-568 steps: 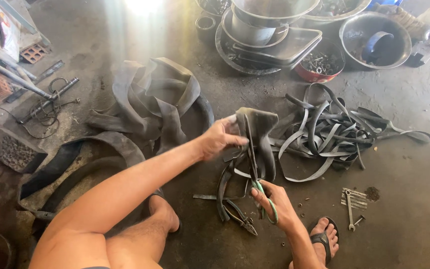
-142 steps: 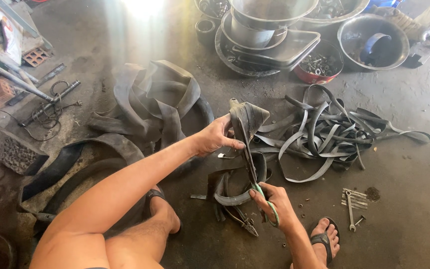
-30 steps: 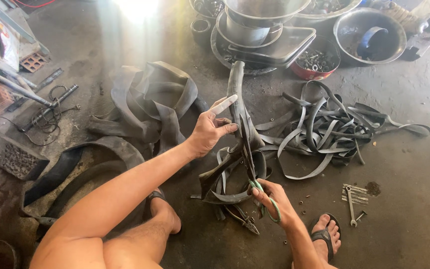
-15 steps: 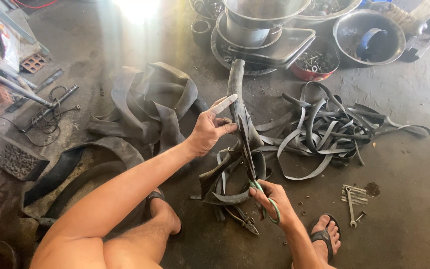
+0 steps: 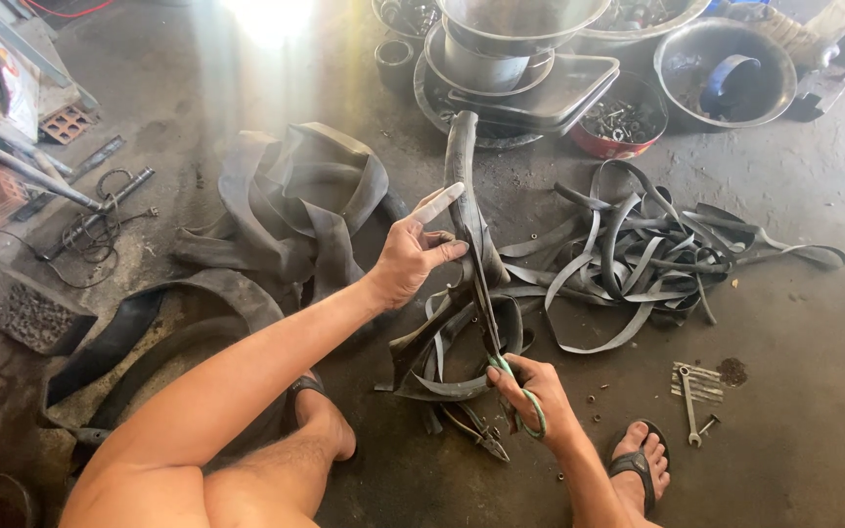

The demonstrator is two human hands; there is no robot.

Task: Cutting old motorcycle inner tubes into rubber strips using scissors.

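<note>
My left hand (image 5: 413,256) pinches a strip of black rubber inner tube (image 5: 463,176) and holds it up off the floor, index finger stretched out. My right hand (image 5: 532,391) grips green-handled scissors (image 5: 511,376), whose blades run up along the strip just below the left hand. The cut tails of the strip hang down and curl on the concrete between my knees. A small pair of pliers (image 5: 476,433) lies on the floor by my right hand.
A heap of cut rubber strips (image 5: 657,259) lies to the right, folded inner tubes (image 5: 295,200) to the left. Metal bowls and trays (image 5: 540,68) stand at the back. Spanners (image 5: 691,391) lie near my sandalled right foot (image 5: 638,469). Bricks and wire sit far left.
The rubber piece, once a wide folded sheet, is now a narrow strip held higher and straighter. My right hand with the scissors has stayed about where it was.
</note>
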